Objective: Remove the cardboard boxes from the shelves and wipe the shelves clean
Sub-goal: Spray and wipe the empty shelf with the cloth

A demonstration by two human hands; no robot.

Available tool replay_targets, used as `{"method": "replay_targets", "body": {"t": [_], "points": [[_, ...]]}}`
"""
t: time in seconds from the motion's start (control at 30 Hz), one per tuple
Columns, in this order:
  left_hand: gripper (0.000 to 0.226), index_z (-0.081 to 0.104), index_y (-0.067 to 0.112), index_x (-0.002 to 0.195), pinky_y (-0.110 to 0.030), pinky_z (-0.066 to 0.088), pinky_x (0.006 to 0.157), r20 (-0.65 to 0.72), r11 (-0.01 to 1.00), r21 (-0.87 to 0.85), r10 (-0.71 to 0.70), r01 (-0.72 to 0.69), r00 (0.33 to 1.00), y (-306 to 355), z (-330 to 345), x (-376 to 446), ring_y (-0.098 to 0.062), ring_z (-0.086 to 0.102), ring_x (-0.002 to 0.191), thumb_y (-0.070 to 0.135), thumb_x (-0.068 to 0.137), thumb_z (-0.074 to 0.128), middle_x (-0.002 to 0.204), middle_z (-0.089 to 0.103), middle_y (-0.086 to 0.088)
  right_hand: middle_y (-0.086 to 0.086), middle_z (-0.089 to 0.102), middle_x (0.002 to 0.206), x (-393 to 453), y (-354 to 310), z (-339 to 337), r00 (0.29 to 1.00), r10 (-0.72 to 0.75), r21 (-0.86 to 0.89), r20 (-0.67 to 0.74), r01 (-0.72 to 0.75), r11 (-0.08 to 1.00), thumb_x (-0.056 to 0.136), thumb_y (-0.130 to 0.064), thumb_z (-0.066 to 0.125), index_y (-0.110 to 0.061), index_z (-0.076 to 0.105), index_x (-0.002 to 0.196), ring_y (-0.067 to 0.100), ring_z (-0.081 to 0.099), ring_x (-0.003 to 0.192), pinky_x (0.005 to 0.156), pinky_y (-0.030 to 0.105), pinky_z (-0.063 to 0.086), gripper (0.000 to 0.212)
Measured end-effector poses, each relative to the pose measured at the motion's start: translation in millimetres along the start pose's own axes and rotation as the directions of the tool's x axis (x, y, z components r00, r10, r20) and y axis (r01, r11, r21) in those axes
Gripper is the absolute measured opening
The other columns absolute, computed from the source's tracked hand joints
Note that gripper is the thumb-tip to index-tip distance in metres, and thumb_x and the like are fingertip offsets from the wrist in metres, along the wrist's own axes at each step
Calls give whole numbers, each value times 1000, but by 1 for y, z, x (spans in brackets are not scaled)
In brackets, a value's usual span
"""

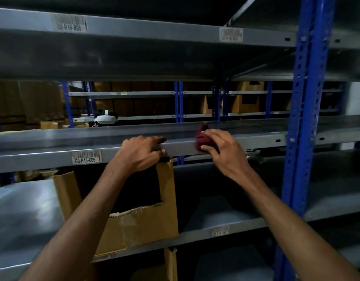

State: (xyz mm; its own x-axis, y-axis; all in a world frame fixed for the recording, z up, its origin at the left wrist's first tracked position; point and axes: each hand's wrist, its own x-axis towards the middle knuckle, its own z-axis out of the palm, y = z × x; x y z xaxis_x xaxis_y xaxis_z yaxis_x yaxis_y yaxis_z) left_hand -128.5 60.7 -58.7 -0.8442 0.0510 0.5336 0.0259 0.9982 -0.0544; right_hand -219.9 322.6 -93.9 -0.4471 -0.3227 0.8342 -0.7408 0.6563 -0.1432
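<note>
A grey metal shelf (53,138) runs across the middle of the view at chest height, and its top is bare. My left hand (140,153) grips its front lip, fingers over the top and thumb under. My right hand (221,151) holds a dark red cloth (202,138) bunched against the front edge of the same shelf. On the shelf below stands a brown cardboard box (138,224) with a torn, cut-out front, partly hidden by my left forearm.
A blue perforated upright (302,118) stands at the right. Another grey shelf (134,27) hangs above. Through the gap, farther racks hold several cardboard boxes (246,102), and a person's head with a white headset (105,119) shows. A second box (171,264) sits lower down.
</note>
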Motion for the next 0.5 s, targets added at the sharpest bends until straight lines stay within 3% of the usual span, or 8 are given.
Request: {"method": "replay_targets", "body": {"t": [0.1,0.2,0.27,0.4,0.5], "points": [[72,37,30,151,-34,42,70,-7,998,-19,61,-61,998,27,4,8,-24,58,100,47,81,30,126,63,-7,3,57,135,7,-27,15,999,20,-11,-26,-20,1000,96,-36,59,-16,57,135,20,46,126,109,36,36,43],[67,49,29,138,-34,38,66,2,996,-37,82,-82,997,51,5,22,-23,56,86,49,79,26,97,62,-2,2,55,138,10,-47,29,999,-30,44,-10,31,999,97,-33,59,-16,56,137,20,44,130,114,38,36,44],[66,50,29,136,-33,38,65,-3,997,-20,78,-78,997,50,6,24,-21,52,80,50,78,28,90,55,3,3,53,143,7,-36,27,994,-108,91,15,106,990,96,-27,62,-15,54,141,21,41,134,115,41,36,48],[77,33,31,151,-31,43,65,11,994,6,113,-113,994,38,12,23,-18,51,82,51,77,35,100,57,0,-3,44,154,-14,14,19,980,-188,77,-70,193,978,87,4,64,-21,46,149,18,39,142,120,35,31,69],[77,33,31,151,-33,48,70,25,993,-29,113,-112,993,41,16,31,-21,56,93,49,76,34,118,63,-7,2,48,151,-22,11,28,976,-43,149,-214,76,986,88,-2,68,-17,50,146,20,42,141,118,41,33,63]]}}
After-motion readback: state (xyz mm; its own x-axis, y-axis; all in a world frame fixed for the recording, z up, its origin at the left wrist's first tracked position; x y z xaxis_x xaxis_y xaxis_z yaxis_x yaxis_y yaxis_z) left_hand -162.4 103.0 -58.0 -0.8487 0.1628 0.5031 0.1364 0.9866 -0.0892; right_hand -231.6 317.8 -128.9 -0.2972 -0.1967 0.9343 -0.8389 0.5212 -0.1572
